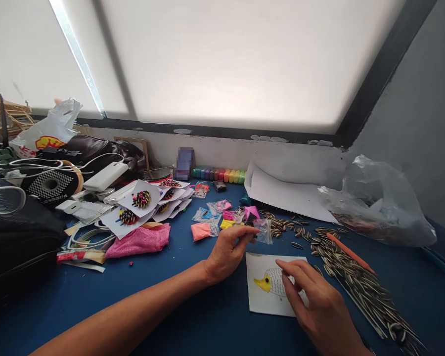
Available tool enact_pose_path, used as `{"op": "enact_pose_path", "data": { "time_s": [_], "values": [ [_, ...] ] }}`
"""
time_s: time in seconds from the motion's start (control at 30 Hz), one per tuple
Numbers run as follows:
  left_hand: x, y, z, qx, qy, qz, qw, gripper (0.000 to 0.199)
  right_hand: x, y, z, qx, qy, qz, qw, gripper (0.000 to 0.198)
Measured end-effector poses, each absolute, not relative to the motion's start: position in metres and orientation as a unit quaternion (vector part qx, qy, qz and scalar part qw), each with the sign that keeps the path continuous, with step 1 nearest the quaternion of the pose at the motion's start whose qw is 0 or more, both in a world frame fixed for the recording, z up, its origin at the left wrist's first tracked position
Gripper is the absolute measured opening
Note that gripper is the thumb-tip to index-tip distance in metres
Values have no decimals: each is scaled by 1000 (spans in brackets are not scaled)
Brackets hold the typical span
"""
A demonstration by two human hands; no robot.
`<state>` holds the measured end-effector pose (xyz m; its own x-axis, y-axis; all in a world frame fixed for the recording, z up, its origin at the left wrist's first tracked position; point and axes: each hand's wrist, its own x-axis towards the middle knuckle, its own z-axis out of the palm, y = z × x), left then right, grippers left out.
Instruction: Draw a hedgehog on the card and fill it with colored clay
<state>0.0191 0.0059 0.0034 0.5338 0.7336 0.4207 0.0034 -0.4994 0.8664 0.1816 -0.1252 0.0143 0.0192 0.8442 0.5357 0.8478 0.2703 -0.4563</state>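
Note:
A white card (257,304) lies on the blue table in front of me. It bears a drawing with a body of small pen marks and a yellow head (262,284) that has a black round eye. My left hand (228,252) is above the card's upper left side, thumb and forefinger pinched on a small black lump (249,224) beside a clear zip bag (264,231). Over the card's right half hovers my right hand (313,299), forefinger stretched out and thumb slightly apart, with nothing visible between them. It hides part of the drawing.
Striped sunflower seeds (363,284) spread along the right, with an orange stick (350,253) among them. Small bags of coloured clay (201,231) lie behind my left hand. Finished cards (141,200), a pink cloth (139,241) and a black bag (18,237) crowd the left.

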Motion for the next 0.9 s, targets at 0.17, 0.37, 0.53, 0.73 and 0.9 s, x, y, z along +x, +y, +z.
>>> {"op": "enact_pose_path", "data": {
  "time_s": [0.17, 0.37, 0.53, 0.73, 0.9],
  "values": [
    [20, -11, 22, 736, 183, 355, 547, 48, 185, -123, 25, -655, -555, 193, 475, 27],
    [22, -19, 32, 729, 179, 286, 596, 64, 190, -121, 26, -646, -519, 242, 504, 38],
    [24, -12, 35, 706, 183, 278, 626, 20, 183, -124, 29, -633, -520, 273, 504, 32],
    [25, -9, 33, 646, 180, 260, 694, 40, 182, -125, 36, -623, -507, 314, 506, 43],
    [25, -8, 34, 624, 205, 246, 713, 51, 186, -125, 35, -627, -478, 357, 501, 39]
  ]
}}
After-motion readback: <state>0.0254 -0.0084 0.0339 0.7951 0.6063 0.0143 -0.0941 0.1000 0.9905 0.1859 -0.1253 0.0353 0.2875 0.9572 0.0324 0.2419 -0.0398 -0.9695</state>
